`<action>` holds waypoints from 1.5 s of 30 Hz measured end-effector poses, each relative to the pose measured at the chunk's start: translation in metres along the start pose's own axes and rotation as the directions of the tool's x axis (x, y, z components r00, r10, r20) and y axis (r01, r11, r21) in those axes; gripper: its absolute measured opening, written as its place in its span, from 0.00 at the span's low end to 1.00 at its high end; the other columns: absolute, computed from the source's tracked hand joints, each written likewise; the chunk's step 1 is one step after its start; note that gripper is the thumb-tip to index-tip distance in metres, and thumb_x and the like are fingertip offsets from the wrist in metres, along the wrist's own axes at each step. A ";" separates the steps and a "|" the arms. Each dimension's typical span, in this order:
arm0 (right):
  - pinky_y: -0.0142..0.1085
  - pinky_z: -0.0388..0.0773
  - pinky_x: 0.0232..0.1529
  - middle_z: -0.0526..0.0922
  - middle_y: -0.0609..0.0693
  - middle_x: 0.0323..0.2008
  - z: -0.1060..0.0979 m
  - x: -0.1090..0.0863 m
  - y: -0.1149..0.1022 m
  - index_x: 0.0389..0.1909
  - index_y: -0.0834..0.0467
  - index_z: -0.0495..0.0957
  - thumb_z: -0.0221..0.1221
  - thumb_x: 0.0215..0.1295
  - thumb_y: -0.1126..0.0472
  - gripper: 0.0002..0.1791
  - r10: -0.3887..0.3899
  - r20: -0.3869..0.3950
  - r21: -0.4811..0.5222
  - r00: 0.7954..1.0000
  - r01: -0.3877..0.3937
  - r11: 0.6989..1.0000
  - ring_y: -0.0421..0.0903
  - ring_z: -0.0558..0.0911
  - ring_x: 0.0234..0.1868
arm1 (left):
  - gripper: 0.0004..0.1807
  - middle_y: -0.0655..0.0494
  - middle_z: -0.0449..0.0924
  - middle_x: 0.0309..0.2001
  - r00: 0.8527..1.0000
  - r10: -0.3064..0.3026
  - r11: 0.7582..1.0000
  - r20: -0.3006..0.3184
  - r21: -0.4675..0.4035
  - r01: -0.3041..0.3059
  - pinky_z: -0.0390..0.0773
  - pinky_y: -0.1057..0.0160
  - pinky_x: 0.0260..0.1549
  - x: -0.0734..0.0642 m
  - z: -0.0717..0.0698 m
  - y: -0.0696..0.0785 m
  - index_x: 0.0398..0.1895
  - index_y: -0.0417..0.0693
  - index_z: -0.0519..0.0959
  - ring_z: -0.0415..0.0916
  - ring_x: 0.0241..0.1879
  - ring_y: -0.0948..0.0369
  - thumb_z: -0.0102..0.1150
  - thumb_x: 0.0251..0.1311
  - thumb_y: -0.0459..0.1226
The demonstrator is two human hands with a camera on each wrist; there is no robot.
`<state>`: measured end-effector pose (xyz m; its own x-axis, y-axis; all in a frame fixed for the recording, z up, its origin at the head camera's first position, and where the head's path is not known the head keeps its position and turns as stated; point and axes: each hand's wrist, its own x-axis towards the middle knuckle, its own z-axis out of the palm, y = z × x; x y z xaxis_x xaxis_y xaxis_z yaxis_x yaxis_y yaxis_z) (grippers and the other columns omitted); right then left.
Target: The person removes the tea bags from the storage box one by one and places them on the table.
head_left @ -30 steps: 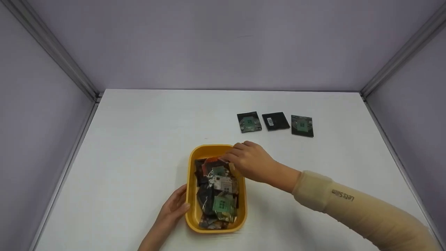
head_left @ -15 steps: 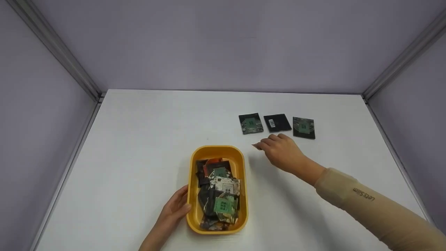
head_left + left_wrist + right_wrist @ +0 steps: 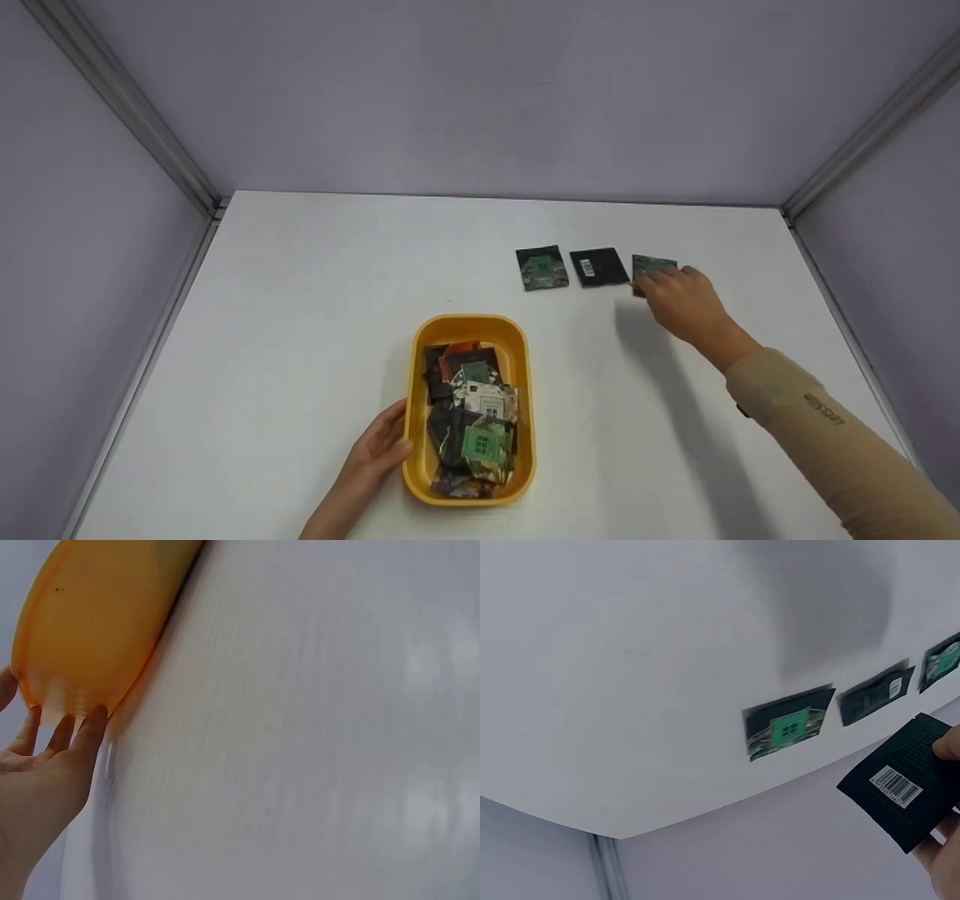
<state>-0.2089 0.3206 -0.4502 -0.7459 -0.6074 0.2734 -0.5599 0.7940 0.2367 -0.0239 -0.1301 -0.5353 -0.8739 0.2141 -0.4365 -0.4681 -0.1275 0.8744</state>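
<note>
- A yellow tray (image 3: 471,328) is holding a heap of packets (image 3: 480,411), too overlapped to count.
- The left hand (image 3: 373,451) is gripping its wall at eight o'clock.
- Three flat packets (image 3: 600,271) are lying between one and two o'clock of it.
- The right hand (image 3: 685,306), pinching one barcoded packet (image 3: 894,781) at two o'clock, is hovering farther from the tray than half a second ago.

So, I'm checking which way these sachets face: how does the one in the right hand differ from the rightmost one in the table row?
The held sachet turns its barcode side to the right wrist camera, while the rightmost sachet shows a green label. The held sachet is gripped in the right hand, off the table; the rightmost sachet lies on it. Both are flat and dark.
</note>
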 end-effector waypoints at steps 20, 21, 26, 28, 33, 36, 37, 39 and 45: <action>0.54 0.77 0.23 0.84 0.64 0.26 0.014 -0.035 0.066 0.33 0.66 0.86 0.65 0.57 0.73 0.04 0.272 -0.089 0.000 0.958 -0.273 0.962 0.61 0.81 0.26 | 0.40 0.42 0.46 0.78 1.000 0.015 1.000 0.011 -0.021 -0.014 0.59 0.53 0.70 -0.002 0.000 0.002 0.77 0.43 0.52 0.43 0.76 0.46 0.59 0.69 0.43; 0.54 0.77 0.22 0.84 0.64 0.26 0.018 -0.038 0.067 0.34 0.66 0.86 0.65 0.57 0.73 0.05 0.292 -0.090 0.003 0.952 -0.293 0.956 0.61 0.80 0.25 | 0.40 0.42 0.46 0.78 1.000 0.014 1.000 0.010 -0.019 -0.014 0.58 0.52 0.70 -0.002 0.000 0.002 0.77 0.43 0.52 0.43 0.76 0.46 0.59 0.69 0.43; 0.56 0.77 0.22 0.84 0.66 0.29 0.033 -0.050 0.072 0.38 0.67 0.85 0.59 0.60 0.76 0.09 0.407 -0.019 0.015 0.913 -0.407 0.913 0.63 0.80 0.27 | 0.40 0.43 0.47 0.78 1.000 0.009 1.000 0.007 -0.016 -0.009 0.57 0.50 0.71 -0.001 0.001 0.001 0.77 0.43 0.53 0.44 0.76 0.46 0.60 0.68 0.43; 0.57 0.78 0.24 0.84 0.68 0.32 0.040 -0.053 0.072 0.42 0.68 0.83 0.57 0.61 0.76 0.11 0.434 0.046 0.015 0.900 -0.435 0.901 0.64 0.81 0.30 | 0.40 0.43 0.48 0.78 1.000 0.009 1.000 -0.001 -0.017 -0.009 0.57 0.50 0.71 -0.002 0.001 0.000 0.77 0.43 0.53 0.44 0.76 0.47 0.60 0.68 0.43; 0.57 0.81 0.30 0.83 0.69 0.39 0.055 -0.057 0.068 0.49 0.70 0.80 0.55 0.64 0.76 0.14 0.436 0.210 0.029 0.875 -0.451 0.892 0.65 0.82 0.36 | 0.40 0.42 0.48 0.77 1.000 0.013 1.000 -0.011 -0.016 -0.013 0.56 0.50 0.71 -0.003 0.000 -0.001 0.77 0.42 0.53 0.44 0.76 0.46 0.60 0.68 0.43; 0.58 0.81 0.32 0.82 0.70 0.43 0.063 -0.058 0.064 0.52 0.71 0.79 0.55 0.66 0.75 0.15 0.446 0.266 0.071 0.855 -0.479 0.875 0.67 0.82 0.39 | 0.40 0.42 0.48 0.77 1.000 0.019 1.000 -0.009 -0.004 -0.019 0.56 0.50 0.71 -0.002 0.000 -0.001 0.77 0.43 0.53 0.44 0.76 0.46 0.60 0.68 0.43; 0.58 0.81 0.33 0.82 0.71 0.45 0.065 -0.059 0.064 0.53 0.70 0.78 0.55 0.67 0.74 0.15 0.449 0.283 0.088 0.847 -0.490 0.867 0.67 0.82 0.40 | 0.40 0.42 0.48 0.77 1.000 0.021 1.000 -0.009 -0.003 -0.021 0.56 0.50 0.71 -0.002 0.000 -0.001 0.77 0.42 0.53 0.44 0.76 0.46 0.60 0.68 0.43; 0.60 0.81 0.37 0.80 0.72 0.49 0.068 -0.059 0.064 0.57 0.70 0.76 0.54 0.70 0.72 0.16 0.452 0.325 0.117 0.831 -0.509 0.853 0.69 0.81 0.45 | 0.40 0.42 0.48 0.77 1.000 0.019 1.000 -0.014 -0.001 -0.019 0.56 0.49 0.71 -0.002 0.000 -0.001 0.77 0.43 0.53 0.45 0.76 0.46 0.60 0.68 0.44; 0.63 0.73 0.55 0.68 0.72 0.64 0.074 -0.059 0.067 0.65 0.71 0.67 0.48 0.74 0.71 0.21 0.446 0.453 0.137 0.772 -0.555 0.821 0.70 0.70 0.61 | 0.40 0.43 0.48 0.77 1.000 0.027 0.999 0.003 -0.034 -0.027 0.56 0.52 0.71 -0.003 0.001 -0.001 0.77 0.42 0.52 0.44 0.76 0.47 0.59 0.69 0.42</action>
<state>-0.2293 0.4112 -0.5195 -0.9890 -0.1037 -0.1055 -0.0949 0.9918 -0.0851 -0.0211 -0.1297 -0.5348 -0.8857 0.2131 -0.4125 -0.4489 -0.1664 0.8779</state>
